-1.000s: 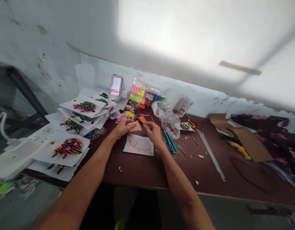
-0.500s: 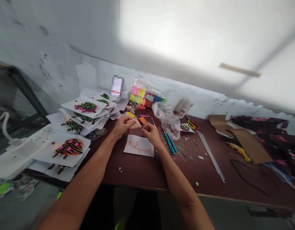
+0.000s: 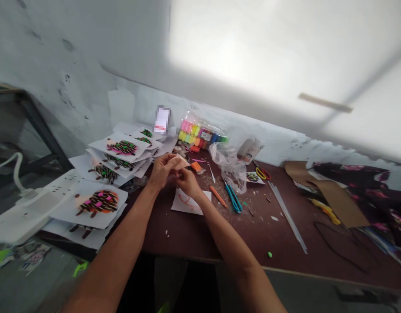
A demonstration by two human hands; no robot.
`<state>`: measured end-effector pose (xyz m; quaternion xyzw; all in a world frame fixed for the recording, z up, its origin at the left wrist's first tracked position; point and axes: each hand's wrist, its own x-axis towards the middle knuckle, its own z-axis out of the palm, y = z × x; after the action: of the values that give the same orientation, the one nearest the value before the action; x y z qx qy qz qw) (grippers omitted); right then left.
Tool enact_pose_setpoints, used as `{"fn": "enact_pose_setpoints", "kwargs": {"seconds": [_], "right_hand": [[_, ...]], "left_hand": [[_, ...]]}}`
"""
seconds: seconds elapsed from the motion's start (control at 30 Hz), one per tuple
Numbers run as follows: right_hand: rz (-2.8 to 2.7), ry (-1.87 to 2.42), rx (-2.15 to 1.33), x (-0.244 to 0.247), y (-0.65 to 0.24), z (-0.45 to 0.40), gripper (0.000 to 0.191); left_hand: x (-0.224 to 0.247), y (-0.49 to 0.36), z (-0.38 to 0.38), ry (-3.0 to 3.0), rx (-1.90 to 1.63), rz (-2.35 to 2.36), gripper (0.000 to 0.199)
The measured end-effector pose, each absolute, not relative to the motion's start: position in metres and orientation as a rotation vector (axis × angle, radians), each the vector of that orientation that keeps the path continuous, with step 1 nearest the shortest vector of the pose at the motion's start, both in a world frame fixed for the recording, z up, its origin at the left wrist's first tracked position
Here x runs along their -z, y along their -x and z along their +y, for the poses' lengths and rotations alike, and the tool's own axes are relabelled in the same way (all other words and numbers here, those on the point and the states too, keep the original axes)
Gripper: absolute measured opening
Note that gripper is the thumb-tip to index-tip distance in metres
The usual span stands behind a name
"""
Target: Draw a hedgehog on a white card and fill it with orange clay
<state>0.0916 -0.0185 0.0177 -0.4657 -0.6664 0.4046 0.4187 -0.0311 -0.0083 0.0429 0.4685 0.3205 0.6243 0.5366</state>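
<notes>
Stacked paper sheets (image 3: pixel 118 149) block left of the hands (image 3: pixel 163 171); an orange tool (image 3: pixel 218 196) and teal scissors (image 3: pixel 233 200) block right.

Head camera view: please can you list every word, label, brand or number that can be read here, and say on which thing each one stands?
No text can be read in this view.
The label on the bag of coloured clay is too small to read.
The card by the wall is blurred.
The label on the white bottle is too blurred to read.

bare left hand (image 3: pixel 161 171), bare right hand (image 3: pixel 189 183), dark clothing (image 3: pixel 137 282) with a neon-green patch (image 3: pixel 163 308)
</notes>
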Motion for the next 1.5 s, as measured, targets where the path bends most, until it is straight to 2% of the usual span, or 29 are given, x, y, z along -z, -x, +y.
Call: {"fn": "enact_pose_setpoints", "kwargs": {"seconds": [0.13, 0.33, 0.57, 0.97, 1.23, 1.33, 1.5], "right_hand": [[-1.537, 1.142, -1.101, -0.014, -0.091, -0.017, 0.011], [-1.323, 1.236, -0.956, -0.028, -0.126, -0.019, 0.039], [-1.447, 1.202, -1.031, -0.036, -0.144, -0.026, 0.037], [-1.404, 1.138, -1.245, -0.035, -0.155, -0.027, 0.044], [-1.501, 1.242, -0.866, -0.029, -0.150, -0.020, 0.034], [-1.564, 1.214, -0.867, -0.030, -0.150, -0.023, 0.021], [-1.609, 1.135, -0.918, -0.028, -0.152, -0.024, 0.012]], "left_hand": [[-0.040, 0.033, -0.005, -1.125, -1.502, 0.777, 0.032], [-0.029, 0.031, 0.001, -1.212, -1.396, 0.928, 0.040], [-0.020, 0.030, 0.001, -1.391, -1.197, 0.976, 0.032], [-0.027, 0.034, -0.002, -1.227, -0.980, 0.778, 0.042], [-0.029, 0.038, -0.005, -1.142, -0.936, 0.662, 0.046], [-0.027, 0.040, -0.003, -1.136, -0.950, 0.723, 0.044], [-0.027, 0.037, -0.003, -1.164, -0.983, 0.820, 0.043]]}}
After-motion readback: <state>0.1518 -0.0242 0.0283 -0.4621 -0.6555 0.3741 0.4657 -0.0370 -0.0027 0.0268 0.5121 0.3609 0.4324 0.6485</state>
